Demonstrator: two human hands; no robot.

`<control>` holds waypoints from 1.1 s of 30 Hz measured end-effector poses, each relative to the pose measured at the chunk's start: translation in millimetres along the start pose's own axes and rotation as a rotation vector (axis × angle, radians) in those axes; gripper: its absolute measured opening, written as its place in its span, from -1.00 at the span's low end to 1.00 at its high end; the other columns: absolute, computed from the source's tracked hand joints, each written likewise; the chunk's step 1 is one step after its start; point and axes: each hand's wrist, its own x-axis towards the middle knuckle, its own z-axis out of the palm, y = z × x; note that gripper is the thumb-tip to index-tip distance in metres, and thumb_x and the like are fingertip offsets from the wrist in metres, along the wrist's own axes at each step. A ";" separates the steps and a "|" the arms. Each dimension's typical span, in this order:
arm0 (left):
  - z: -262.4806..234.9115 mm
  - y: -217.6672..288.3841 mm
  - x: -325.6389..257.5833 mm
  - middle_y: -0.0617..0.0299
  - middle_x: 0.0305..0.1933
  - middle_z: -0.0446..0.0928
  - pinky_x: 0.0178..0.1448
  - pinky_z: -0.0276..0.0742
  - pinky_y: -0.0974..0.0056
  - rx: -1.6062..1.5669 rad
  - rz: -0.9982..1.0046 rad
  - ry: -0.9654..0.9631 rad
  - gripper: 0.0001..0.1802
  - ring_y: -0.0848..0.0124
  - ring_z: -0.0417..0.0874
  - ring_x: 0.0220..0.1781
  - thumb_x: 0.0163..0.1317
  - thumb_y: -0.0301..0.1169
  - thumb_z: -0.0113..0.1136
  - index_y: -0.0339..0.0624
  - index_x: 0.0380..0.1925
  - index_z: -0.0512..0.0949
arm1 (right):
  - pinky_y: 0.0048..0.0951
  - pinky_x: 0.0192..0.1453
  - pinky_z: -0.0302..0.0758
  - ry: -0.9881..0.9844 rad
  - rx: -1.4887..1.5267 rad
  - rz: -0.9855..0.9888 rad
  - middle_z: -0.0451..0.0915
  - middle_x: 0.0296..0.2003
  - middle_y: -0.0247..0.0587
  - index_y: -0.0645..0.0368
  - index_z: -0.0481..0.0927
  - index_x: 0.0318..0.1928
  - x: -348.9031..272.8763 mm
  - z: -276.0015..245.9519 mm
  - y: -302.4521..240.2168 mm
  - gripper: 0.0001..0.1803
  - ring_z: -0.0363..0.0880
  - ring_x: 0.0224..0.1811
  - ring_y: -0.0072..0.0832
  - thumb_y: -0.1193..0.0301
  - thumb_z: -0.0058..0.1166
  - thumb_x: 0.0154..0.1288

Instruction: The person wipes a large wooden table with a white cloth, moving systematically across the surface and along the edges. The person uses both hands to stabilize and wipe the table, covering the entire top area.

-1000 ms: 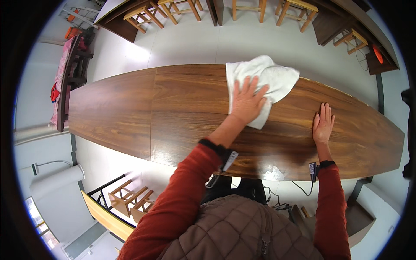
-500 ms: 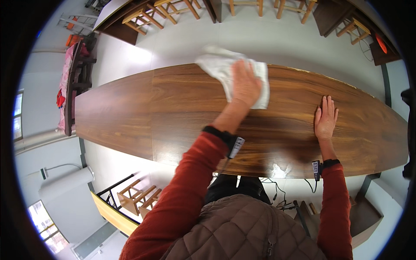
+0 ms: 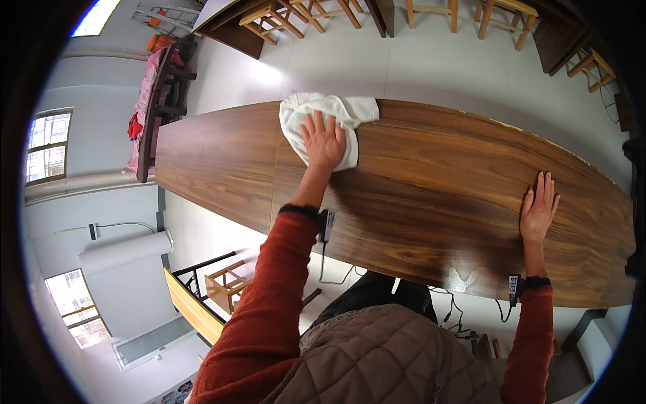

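My left hand (image 3: 324,143) lies flat with its fingers spread on a white cloth (image 3: 296,124), pressing it against the brown wood-grain tabletop (image 3: 417,195). The cloth is bunched and folded near the far edge, and a corner of it trails to the right of my fingers. To the right, my right hand (image 3: 538,214) rests palm down on the bare wood, fingers extended and holding nothing. Each wrist wears a dark band with a small cabled device.
Wooden stools (image 3: 508,17) stand by dark desks beyond the table. A bench with pink fabric (image 3: 146,101) is past the left end. A yellow-edged table (image 3: 192,306) and another stool (image 3: 227,283) are at the lower left. Cables (image 3: 454,310) hang below the near edge.
My left hand and the cloth have moved left along the far side of the tabletop. My right hand stays flat on the wood. The whole view has shifted and turned.
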 end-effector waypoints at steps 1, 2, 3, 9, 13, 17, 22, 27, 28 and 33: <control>2.7 5.3 13.0 -0.16 0.46 0.18 0.50 -0.16 -0.32 -0.009 -0.011 0.074 -0.44 -0.22 0.06 0.51 0.41 -0.10 -0.18 -0.02 0.35 0.35 | -0.06 0.58 -0.11 -0.027 -0.012 0.023 0.16 0.47 -0.20 -0.02 0.19 0.47 -0.5 1.9 0.9 -0.47 0.06 0.53 -0.26 0.21 -0.26 0.56; 4.5 15.1 19.2 -0.15 0.47 0.18 0.51 -0.16 -0.32 0.011 -0.075 0.027 -0.43 -0.21 0.06 0.51 0.41 -0.11 -0.19 -0.02 0.37 0.32 | -0.05 0.58 -0.11 -0.035 -0.032 0.023 0.16 0.47 -0.20 -0.02 0.19 0.47 -0.6 3.5 2.0 -0.46 0.06 0.53 -0.27 0.21 -0.26 0.56; 5.0 26.6 21.3 -0.12 0.47 0.18 0.51 -0.13 -0.31 0.004 -0.007 0.039 -0.42 -0.20 0.06 0.51 0.41 -0.11 -0.20 0.00 0.39 0.30 | -0.05 0.58 -0.11 -0.009 -0.058 -0.003 0.15 0.48 -0.20 -0.03 0.18 0.47 -0.2 4.6 2.8 -0.46 0.05 0.54 -0.27 0.21 -0.26 0.56; -4.2 66.9 -41.7 -0.04 0.49 0.16 0.49 -0.05 -0.31 -0.258 0.440 0.095 -0.44 -0.18 0.13 0.49 0.36 -0.11 -0.02 0.06 0.35 0.37 | 0.07 0.56 -0.08 -0.181 -0.047 0.099 0.05 0.51 -0.18 -0.07 0.14 0.49 9.2 -13.8 -10.7 -0.43 0.02 0.55 -0.24 0.18 -0.22 0.54; -5.8 -12.3 -49.8 -0.10 0.48 0.16 0.47 -0.05 -0.33 -0.149 0.221 0.125 -0.49 -0.19 0.11 0.49 0.35 -0.09 -0.01 0.09 0.28 0.46 | 0.21 0.51 -0.06 -0.250 0.051 0.039 0.02 0.52 -0.12 -0.05 0.14 0.49 -2.2 -49.9 -72.8 -0.40 -0.02 0.56 -0.12 0.13 -0.17 0.52; 5.7 -121.0 -5.4 -0.16 0.47 0.16 0.46 -0.06 -0.37 0.071 -0.058 0.090 -0.46 -0.22 0.12 0.48 0.38 -0.05 -0.08 0.07 0.31 0.40 | 0.21 0.52 -0.09 -0.306 0.158 -0.089 0.01 0.51 -0.03 0.07 0.15 0.47 -22.5 -68.9 -182.2 -0.34 -0.01 0.54 -0.05 0.15 -0.08 0.46; 26.4 -130.7 42.2 -0.08 0.44 0.23 0.40 0.05 -0.37 0.058 -0.052 0.197 -0.45 -0.19 0.21 0.41 0.37 -0.10 -0.11 0.13 0.36 0.35 | 0.26 0.51 -0.15 -0.215 0.287 -0.211 0.06 0.47 0.07 0.15 0.22 0.42 -8.3 -53.0 -286.3 -0.29 0.05 0.48 0.04 0.12 0.03 0.37; 16.5 -90.3 11.0 -0.05 0.50 0.15 0.50 -0.08 -0.31 -0.209 0.345 0.064 -0.46 -0.19 0.13 0.50 0.38 -0.11 -0.06 0.16 0.35 0.37 | 0.26 0.53 -0.24 -0.361 0.143 -0.104 0.05 0.48 0.02 0.10 0.22 0.43 -0.9 -33.7 -314.7 -0.27 0.01 0.51 -0.02 0.06 0.03 0.36; 12.8 -98.0 4.2 -0.04 0.51 0.14 0.51 -0.08 -0.30 -0.300 0.401 0.116 -0.47 -0.17 0.13 0.50 0.38 -0.11 -0.04 0.19 0.35 0.38 | 0.25 0.53 -0.25 -0.289 0.133 -0.140 0.05 0.48 0.02 0.09 0.22 0.43 -3.7 -32.4 -314.2 -0.27 0.00 0.51 -0.03 0.06 0.03 0.35; 7.6 -209.2 6.4 -0.10 0.42 0.25 0.46 0.00 -0.35 -0.136 0.281 0.151 -0.50 -0.24 0.18 0.43 0.35 -0.18 -0.03 0.21 0.30 0.43 | 0.24 0.54 -0.24 -0.205 0.126 -0.160 0.07 0.48 0.02 0.07 0.24 0.43 -7.3 -29.6 -310.7 -0.27 0.00 0.52 -0.02 0.08 0.04 0.33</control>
